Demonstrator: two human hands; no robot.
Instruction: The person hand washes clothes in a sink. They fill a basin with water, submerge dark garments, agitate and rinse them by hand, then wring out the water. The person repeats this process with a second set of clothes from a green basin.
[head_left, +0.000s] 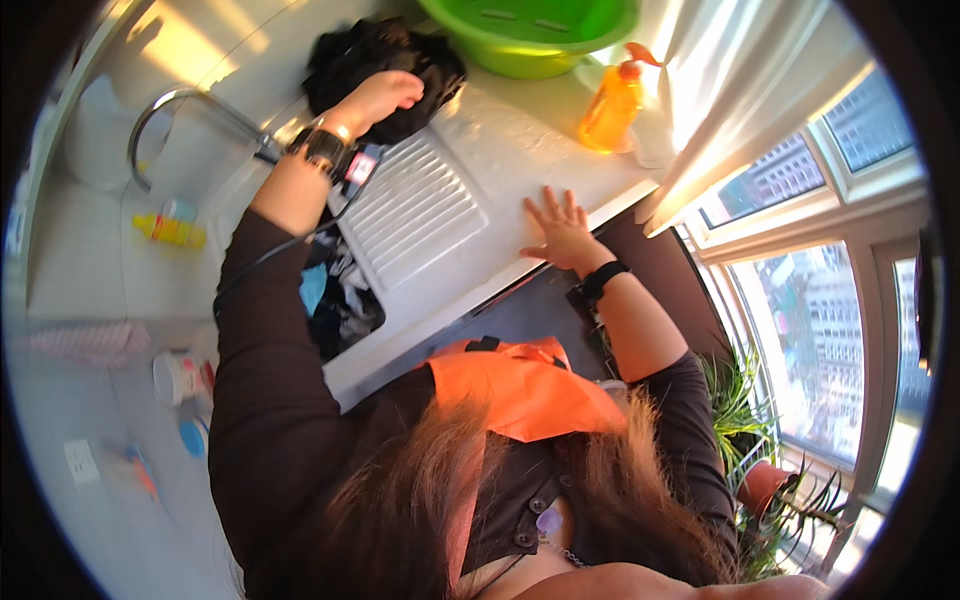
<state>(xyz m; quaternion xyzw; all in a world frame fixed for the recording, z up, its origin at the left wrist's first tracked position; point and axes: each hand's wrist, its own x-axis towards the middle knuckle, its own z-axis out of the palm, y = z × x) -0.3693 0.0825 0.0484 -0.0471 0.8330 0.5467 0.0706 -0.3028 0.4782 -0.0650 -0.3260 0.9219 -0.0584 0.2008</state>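
Observation:
At the far side of the counter, a crumpled glossy black bundle (352, 64) lies beyond a white ribbed washboard (420, 202). My left hand (375, 101) is on this bundle with its fingers curled into it; the fingertips are partly hidden. My right hand (562, 232) rests palm down near the front edge of the pale counter (517, 157), fingers spread and holding nothing. Left of the washboard, partly under my left arm, a sink basin holds dark clothes (349, 300) and a light blue cloth piece (313, 289).
A curved metal faucet (139, 139) stands left of my left wrist. A green basin (525, 45) sits at the back, near an orange pump bottle (611, 109). A yellow bottle (171, 230) lies on the left ledge. A white curtain (750, 82) and potted plants (765, 487) line the window side.

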